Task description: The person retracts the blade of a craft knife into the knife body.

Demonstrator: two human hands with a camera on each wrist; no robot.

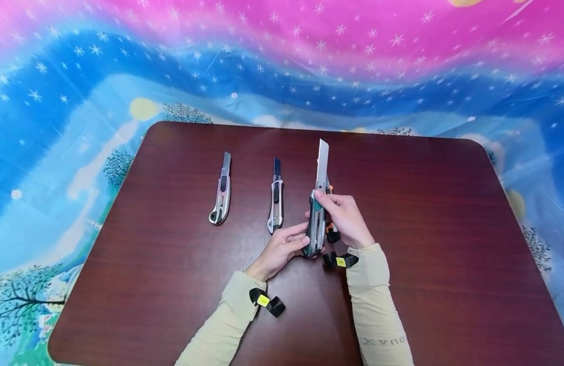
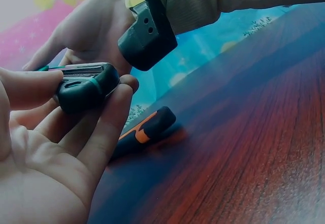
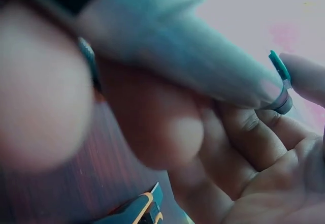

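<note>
The right hand (image 1: 348, 217) of the person grips the big cutter knife (image 1: 316, 223) near the upper end of its handle, with the thumb on the front side. The left hand (image 1: 279, 251) pinches the lower end of the same handle: the thumb is on top and fingers are underneath. The knife is held above the table (image 1: 149, 284), and its wide blade (image 1: 323, 160) is out and points away from the person. The handle is dark, with silver and green parts.

Just behind this knife, partly hidden by it, a black and orange knife (image 2: 144, 135) lies on the table. To the left of the hands lie two silver knives with their blades out: the nearer one (image 1: 276, 201) is close to the left hand, and the farther one (image 1: 221, 195) is well apart from it.

Both arms wear beige sleeves (image 1: 378, 305). Around the table hangs a colourful cloth (image 1: 80, 127) with stars and trees.
</note>
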